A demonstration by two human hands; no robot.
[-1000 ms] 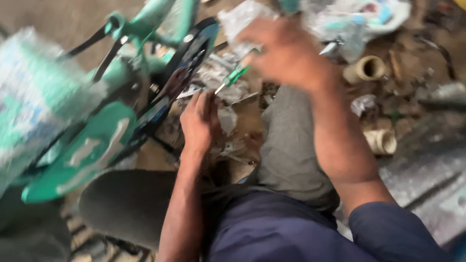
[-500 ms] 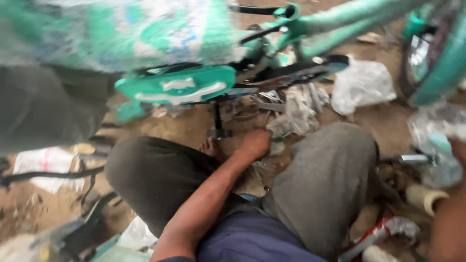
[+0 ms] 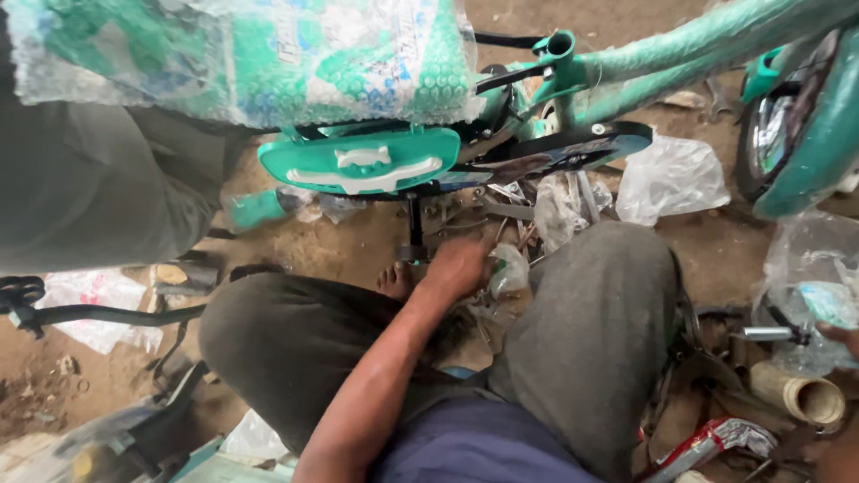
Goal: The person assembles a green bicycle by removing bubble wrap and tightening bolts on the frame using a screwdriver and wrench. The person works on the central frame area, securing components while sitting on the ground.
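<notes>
While the left hand (image 3: 458, 266) curls, seemingly closed, over small metal parts (image 3: 501, 215) on the ground below the teal bicycle (image 3: 573, 89), these look hard, light and pinchable; the right hand is barely in view.

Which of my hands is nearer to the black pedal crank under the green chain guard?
Left. The left hand rests on the ground right beside the foot of the black pedal crank. The right hand barely shows at the frame's right edge, far from it.
</notes>
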